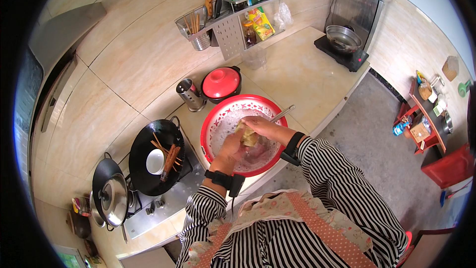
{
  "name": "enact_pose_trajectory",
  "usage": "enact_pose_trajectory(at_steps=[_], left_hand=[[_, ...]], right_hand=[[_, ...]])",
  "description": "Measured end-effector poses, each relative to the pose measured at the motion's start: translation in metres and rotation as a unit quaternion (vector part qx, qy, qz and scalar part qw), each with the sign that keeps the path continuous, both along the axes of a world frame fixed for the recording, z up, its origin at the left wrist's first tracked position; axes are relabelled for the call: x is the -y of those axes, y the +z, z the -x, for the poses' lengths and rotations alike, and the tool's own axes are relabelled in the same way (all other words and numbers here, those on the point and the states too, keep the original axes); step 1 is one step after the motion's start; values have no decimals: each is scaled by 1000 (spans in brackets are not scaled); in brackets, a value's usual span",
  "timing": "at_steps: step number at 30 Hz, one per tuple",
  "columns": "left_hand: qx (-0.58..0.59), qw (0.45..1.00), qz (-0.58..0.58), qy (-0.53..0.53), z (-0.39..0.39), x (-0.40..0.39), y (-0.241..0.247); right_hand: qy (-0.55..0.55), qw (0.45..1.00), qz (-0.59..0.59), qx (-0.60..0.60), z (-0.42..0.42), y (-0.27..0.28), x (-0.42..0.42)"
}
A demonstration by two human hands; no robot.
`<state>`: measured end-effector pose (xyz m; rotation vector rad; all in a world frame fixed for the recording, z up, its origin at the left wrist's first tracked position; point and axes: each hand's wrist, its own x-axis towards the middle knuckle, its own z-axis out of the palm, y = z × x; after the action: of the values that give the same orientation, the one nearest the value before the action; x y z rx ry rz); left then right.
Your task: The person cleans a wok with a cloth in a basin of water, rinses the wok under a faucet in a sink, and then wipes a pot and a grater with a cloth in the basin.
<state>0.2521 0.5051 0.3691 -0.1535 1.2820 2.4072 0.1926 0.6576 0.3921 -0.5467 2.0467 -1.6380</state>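
A red-rimmed enamel basin (207,152) with a patterned inner wall stands before me, holding foamy, cloudy water (225,124). Over the water, my left hand (233,144) and my right hand (259,125) come together around a crumpled yellowish cloth (249,138); it could also be a sponge. Both hands grip it, and the fingers hide part of it. A metal handle (284,113) leans out over the basin's right rim, just beyond my right hand. Its lower end is hidden by the hand and the suds.
Left of the basin, a black wok (138,173) on the gas stove holds a white bowl (155,162), chopsticks and a brown bundled brush (171,160). Behind stand a red-lidded pot (221,82) and a steel utensil holder (190,95). An induction cooker (347,61) bears a glass-lidded pan.
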Motion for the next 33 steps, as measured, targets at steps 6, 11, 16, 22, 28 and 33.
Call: enact_pose_trajectory(at_steps=[6, 11, 16, 22, 28, 33], left_hand=[[38, 973, 174, 148, 7, 10, 8], [-47, 981, -180, 57, 16, -12, -16], [24, 974, -199, 110, 11, -15, -33], [82, 981, -168, 50, 7, 9, -11], [65, 962, -224, -141, -6, 22, 27], [34, 992, 54, -105, -9, 36, 34]], right_hand=[[-19, 998, -1, 63, -21, 9, 13], [-250, 961, 93, 72, -5, -23, 32], [-130, 948, -178, -232, -45, -11, 50], [-3, 950, -211, -231, -23, 20, 18], [141, 989, 38, -4, -25, 52, 7], [103, 978, -167, 68, 7, 21, 1]])
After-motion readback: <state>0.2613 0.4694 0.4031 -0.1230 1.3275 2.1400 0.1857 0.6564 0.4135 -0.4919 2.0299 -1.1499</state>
